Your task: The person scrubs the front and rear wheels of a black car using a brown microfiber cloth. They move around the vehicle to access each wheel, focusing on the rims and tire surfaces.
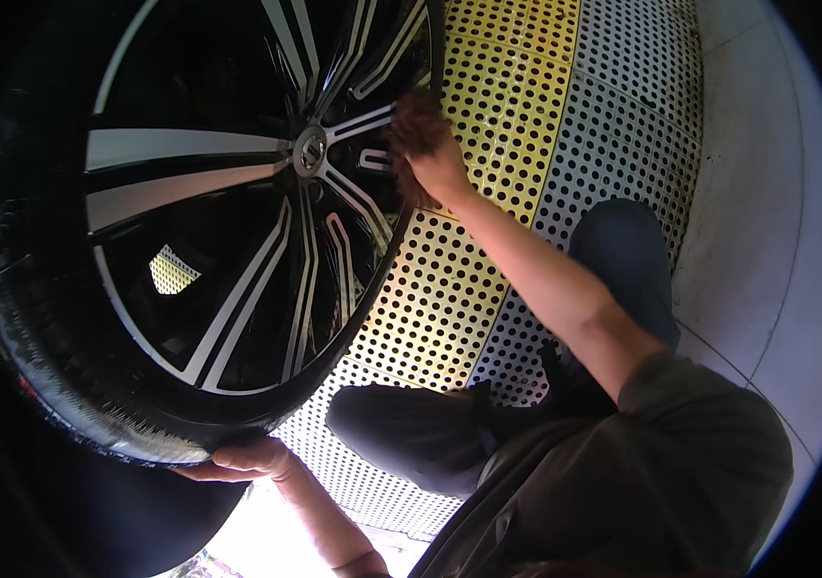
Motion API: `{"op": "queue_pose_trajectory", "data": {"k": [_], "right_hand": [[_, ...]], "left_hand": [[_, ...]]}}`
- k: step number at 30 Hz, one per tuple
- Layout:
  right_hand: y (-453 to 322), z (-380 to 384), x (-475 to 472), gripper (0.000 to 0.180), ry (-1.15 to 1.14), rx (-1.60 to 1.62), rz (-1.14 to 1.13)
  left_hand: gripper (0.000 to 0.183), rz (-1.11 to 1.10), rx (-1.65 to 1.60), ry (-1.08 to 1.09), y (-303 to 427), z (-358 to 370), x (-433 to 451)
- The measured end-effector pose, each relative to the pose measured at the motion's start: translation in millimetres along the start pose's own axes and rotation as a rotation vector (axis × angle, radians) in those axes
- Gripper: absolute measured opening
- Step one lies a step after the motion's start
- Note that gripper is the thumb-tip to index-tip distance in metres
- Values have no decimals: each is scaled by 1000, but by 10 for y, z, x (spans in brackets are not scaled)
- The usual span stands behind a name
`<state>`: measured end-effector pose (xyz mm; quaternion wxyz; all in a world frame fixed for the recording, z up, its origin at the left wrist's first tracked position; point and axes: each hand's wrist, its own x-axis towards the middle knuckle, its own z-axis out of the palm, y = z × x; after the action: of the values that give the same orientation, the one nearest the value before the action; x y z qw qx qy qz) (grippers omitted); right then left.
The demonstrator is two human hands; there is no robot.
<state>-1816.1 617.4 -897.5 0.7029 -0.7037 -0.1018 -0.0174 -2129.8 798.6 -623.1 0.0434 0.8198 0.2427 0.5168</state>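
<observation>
A car wheel with a multi-spoke alloy rim (187,155) in black and bright metal fills the left of the view, with a round centre cap (310,152). Around the rim is a black tyre (42,289), its tread scuffed and shiny at the lower left. My left hand (252,462) grips the tyre at its lower edge, some fingers hidden against the tread. In my right hand (443,170) is a bunched, dark reddish-brown cloth (414,134), pressed to the rim's right side near the spoke ends. The cloth hides part of the rim edge there.
Perforated floor tiles in yellow (411,289) and grey (599,137) lie beneath the wheel and me. Pale smooth flooring (751,217) borders them at the right. My bent knees (404,426) are close to the wheel. A dark curved surface (143,513) lies below the tyre.
</observation>
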Motion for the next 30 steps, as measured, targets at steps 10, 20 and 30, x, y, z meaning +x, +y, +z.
{"op": "queue_pose_trajectory", "data": {"k": [10, 20, 30], "right_hand": [[1113, -387, 613, 53, 364, -208, 549], [1140, 113, -242, 67, 5, -487, 637], [321, 845, -2136, 37, 202, 977, 1483]], "left_hand": [[88, -12, 49, -7, -69, -83, 22], [82, -1, -35, 8, 60, -8, 48], [86, 76, 27, -12, -26, 8, 53]]}}
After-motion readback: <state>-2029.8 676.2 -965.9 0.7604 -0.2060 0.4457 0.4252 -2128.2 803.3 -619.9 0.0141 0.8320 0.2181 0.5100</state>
